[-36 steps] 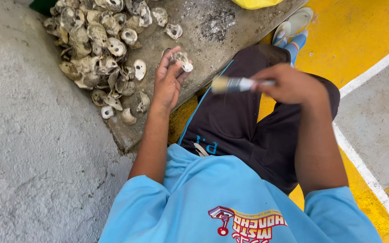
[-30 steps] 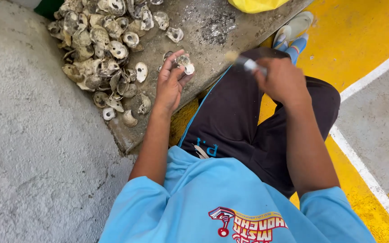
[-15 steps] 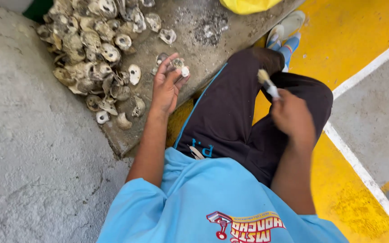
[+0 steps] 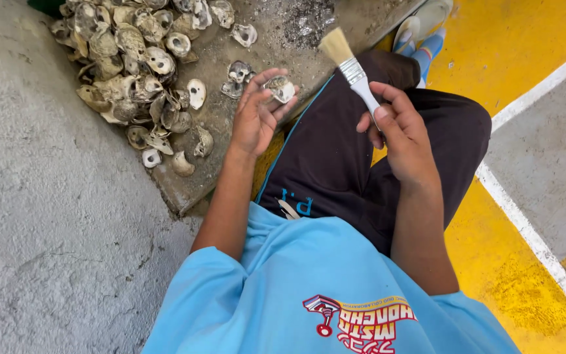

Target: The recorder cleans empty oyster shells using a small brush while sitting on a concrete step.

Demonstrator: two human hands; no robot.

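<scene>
The right hand (image 4: 401,131) is closed round the white handle of a paintbrush (image 4: 352,65), which stands tilted, its long axis running from the fist up and to the left, pale bristles topmost and pointing toward the counter (image 4: 276,46). The left hand (image 4: 257,115) is cupped, fingers curled on a single oyster shell (image 4: 280,88), held just above the counter's near edge. Brush tip and shell are near each other but apart, with open air between them over the dark trouser leg (image 4: 335,157).

Beyond the left hand a heap of shells (image 4: 132,59) crowds the far left of the counter; a few loose shells (image 4: 237,75) lie just beside the held one. The counter is a rough, dusty grey slab, its edge running diagonally. To its left is bare grey concrete (image 4: 54,236); on the right, a yellow painted floor (image 4: 525,39) with a white line (image 4: 525,223).
</scene>
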